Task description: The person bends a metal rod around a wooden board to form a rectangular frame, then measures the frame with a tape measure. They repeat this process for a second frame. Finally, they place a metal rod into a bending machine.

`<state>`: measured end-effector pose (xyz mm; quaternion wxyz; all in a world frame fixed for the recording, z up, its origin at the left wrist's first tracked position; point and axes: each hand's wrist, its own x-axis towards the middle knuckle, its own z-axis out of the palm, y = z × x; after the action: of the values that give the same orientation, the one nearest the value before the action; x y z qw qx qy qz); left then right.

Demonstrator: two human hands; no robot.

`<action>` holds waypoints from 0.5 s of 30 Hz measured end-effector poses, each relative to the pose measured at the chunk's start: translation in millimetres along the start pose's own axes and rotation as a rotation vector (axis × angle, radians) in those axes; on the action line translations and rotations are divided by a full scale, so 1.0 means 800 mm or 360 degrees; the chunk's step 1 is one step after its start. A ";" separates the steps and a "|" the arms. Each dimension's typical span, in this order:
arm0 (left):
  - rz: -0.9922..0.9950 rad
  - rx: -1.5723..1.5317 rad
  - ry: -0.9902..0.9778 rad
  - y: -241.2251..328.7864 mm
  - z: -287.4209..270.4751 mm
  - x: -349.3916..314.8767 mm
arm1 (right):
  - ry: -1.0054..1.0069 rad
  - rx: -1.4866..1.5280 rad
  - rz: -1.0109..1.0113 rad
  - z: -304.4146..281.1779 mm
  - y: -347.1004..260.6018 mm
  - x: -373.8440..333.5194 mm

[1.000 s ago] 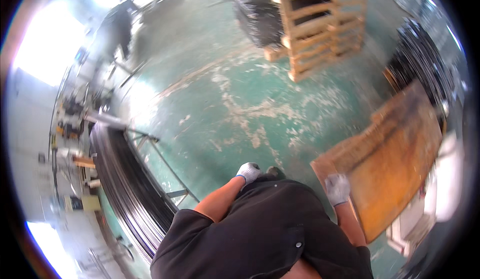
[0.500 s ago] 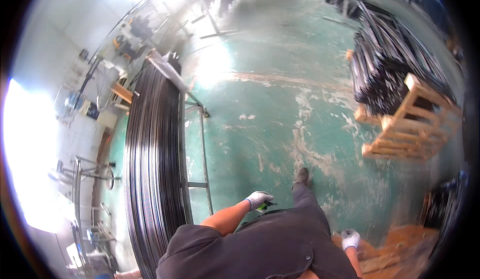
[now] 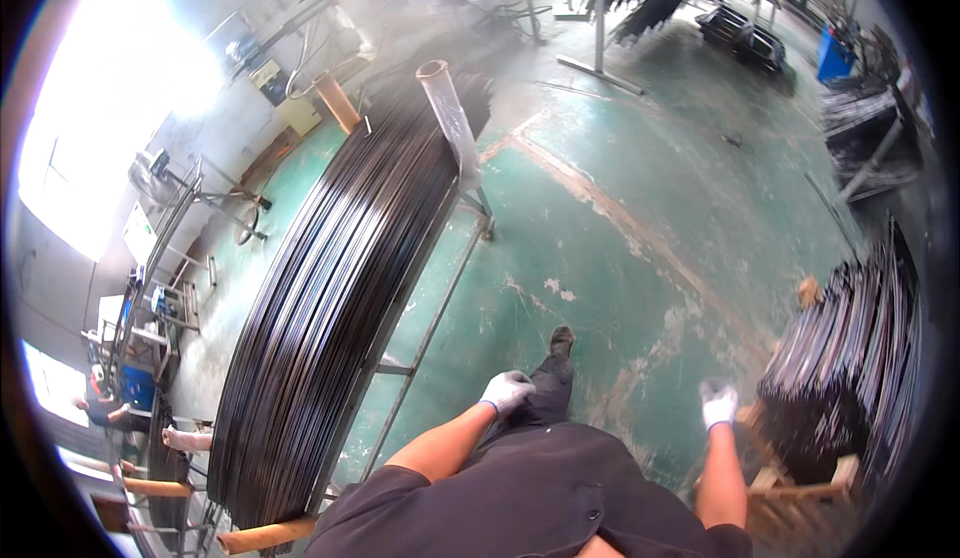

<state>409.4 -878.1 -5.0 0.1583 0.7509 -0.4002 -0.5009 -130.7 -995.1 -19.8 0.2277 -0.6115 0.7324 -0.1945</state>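
Observation:
My left hand (image 3: 508,391), in a white knitted glove, hangs in front of my dark trouser leg. Its fingers are curled closed, and whatever they hold is hidden from view. To the right, my right hand (image 3: 718,401), also in a white glove, is held out over the green floor, blurred by motion so its fingers do not show clearly. Neither hand touches the long bundle of dark metal strips (image 3: 330,288) lying on a rack at my left. That rack's metal frame (image 3: 396,368) is the thing nearest my left hand.
Cardboard or wrapped tubes stand up at the rack's far end, such as a plastic-wrapped tube (image 3: 452,123). At right, a pile of dark strips (image 3: 850,348) rests on a wooden pallet (image 3: 800,498). A steel stand (image 3: 600,73) is at the back.
My view has turned left, and the rack now fills more of it. The green and black tool seen at my left hand earlier no longer shows. My right arm has come further into view.

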 end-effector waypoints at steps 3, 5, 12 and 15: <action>0.0006 -0.0045 0.0237 0.051 -0.030 0.076 | 0.0044 0.0203 -0.0050 0.001 -0.137 0.142; 0.0023 -0.0146 0.0281 0.092 -0.074 0.158 | -0.0024 0.0235 0.0030 0.043 -0.142 0.213; 0.0234 -0.0145 0.0459 0.265 -0.247 0.360 | -0.0480 -0.0182 0.0198 0.085 -0.211 0.360; 0.0341 -0.0319 0.0725 0.337 -0.316 0.441 | -0.0543 -0.0349 0.0305 0.110 -0.208 0.439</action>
<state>575.0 -1356.5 59.7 0.3698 0.7782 -0.3800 -0.3365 2.1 -1371.1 -32.0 0.2979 -0.5843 0.7548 0.0149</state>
